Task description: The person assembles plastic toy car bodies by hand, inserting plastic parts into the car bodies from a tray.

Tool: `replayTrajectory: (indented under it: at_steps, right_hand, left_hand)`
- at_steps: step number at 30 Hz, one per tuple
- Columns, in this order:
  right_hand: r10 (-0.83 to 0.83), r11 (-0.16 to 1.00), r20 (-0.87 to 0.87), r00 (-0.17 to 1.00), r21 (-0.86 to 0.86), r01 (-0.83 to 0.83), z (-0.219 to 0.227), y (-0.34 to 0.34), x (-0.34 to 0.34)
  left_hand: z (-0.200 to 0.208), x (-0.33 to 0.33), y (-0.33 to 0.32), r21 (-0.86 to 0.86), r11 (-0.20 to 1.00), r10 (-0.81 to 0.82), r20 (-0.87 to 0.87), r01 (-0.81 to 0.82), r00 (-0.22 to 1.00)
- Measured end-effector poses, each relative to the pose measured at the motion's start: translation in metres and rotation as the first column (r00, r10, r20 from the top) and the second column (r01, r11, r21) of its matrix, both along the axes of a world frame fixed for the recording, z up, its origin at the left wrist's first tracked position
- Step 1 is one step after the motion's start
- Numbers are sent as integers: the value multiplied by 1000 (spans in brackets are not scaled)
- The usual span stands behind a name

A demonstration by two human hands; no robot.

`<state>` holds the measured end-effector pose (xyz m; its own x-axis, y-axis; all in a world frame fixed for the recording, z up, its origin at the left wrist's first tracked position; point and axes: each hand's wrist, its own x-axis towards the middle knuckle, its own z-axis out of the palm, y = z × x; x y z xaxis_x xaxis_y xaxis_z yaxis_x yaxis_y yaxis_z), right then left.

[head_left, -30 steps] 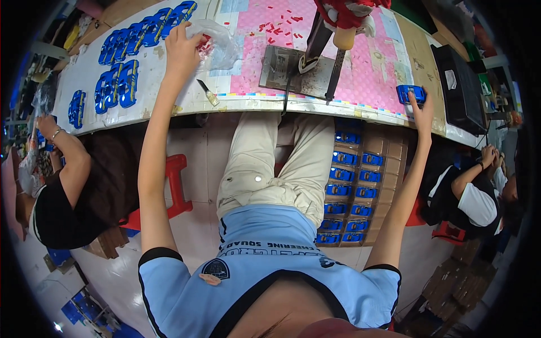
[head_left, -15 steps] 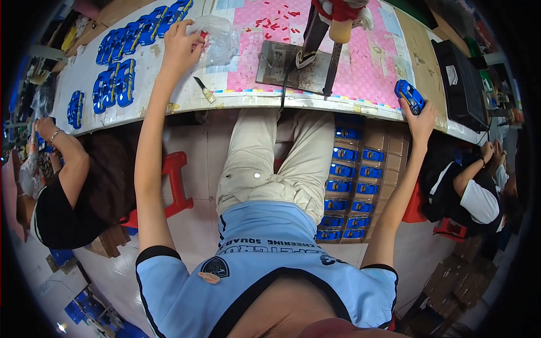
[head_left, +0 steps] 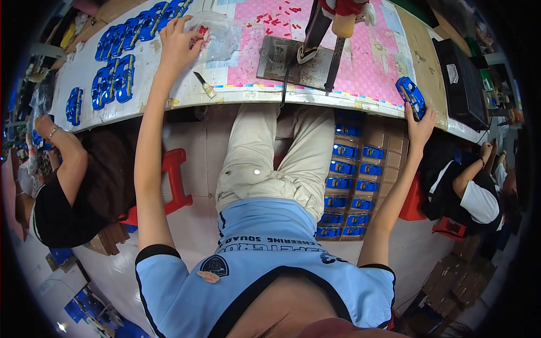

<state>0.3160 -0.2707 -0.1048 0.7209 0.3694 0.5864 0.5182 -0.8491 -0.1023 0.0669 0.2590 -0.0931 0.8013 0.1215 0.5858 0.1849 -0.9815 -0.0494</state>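
Note:
At the table's right edge, my right hand (head_left: 421, 127) grips the near end of a blue toy car (head_left: 410, 96) between thumb and fingers. My left hand (head_left: 178, 46) reaches to the far left, by a clear plastic bag (head_left: 221, 48) with small red pieces (head_left: 203, 30) in it. Its fingers are bent and spread at the bag's edge, with thumb and forefinger apart beside the red pieces. Between my arms stands a hand press (head_left: 318, 34) with a dark metal base plate (head_left: 273, 61). More red pieces (head_left: 273, 22) lie scattered on the pink sheet beyond it.
Rows of blue toy cars (head_left: 113, 80) stand on the table's left part. A small knife (head_left: 205, 85) lies near the front edge. A black crate (head_left: 459, 84) is at the right. Under the table, a cardboard tray (head_left: 389, 176) holds more cars. Other people sit on both sides.
My left hand has shifted slightly left, its thumb drawing away from the red pieces. The car in my right hand has turned a little and its near end sits slightly lower.

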Motion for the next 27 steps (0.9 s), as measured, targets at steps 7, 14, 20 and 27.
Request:
replayTrajectory:
  at_steps: [7, 14, 20, 27]
  right_hand:
    - [-24, 975, 149, 989, 221, -9, -12, -10, -22]
    - [96, 792, 195, 976, 579, -193, -10, 11, -128]
    - [784, 520, -241, 572, 758, -393, -37, 143, -257]
    - [971, 199, -138, -194, 917, 346, 35, 248, -282]
  left_hand:
    - [-6, 2, 5, 18, 999, 29, -17, -29, 999]
    - [6, -2, -11, -93, 994, 80, 219, -61, 972]
    - [53, -40, -95, -557, 819, 94, 360, 133, 928]
    - [69, -83, -180, -888, 180, 85, 442, 423, 893]
